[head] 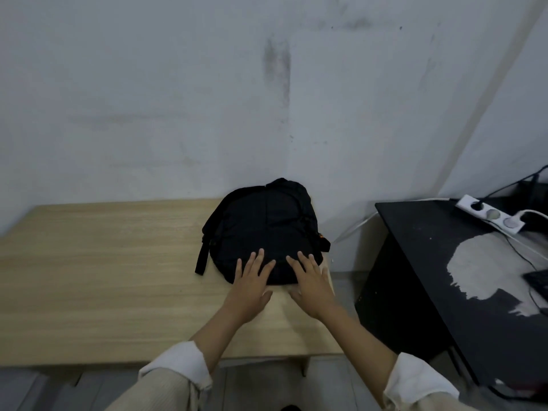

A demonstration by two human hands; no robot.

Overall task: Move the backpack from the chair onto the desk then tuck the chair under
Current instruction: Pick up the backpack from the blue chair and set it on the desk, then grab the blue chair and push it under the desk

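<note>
A black backpack (264, 226) lies flat on the light wooden desk (103, 277), near the desk's right end and close to the wall. One strap hangs off its left side onto the desktop. My left hand (252, 283) rests with fingers spread on the backpack's near edge. My right hand (311, 280) lies beside it, fingers apart, also on the near edge. Neither hand grips anything. No chair is in view.
A black desk (444, 277) with worn grey patches stands to the right, separated by a narrow gap. On it sit a white power strip (489, 215) with cables and a dark keyboard corner (539, 283). A stained wall is behind both desks.
</note>
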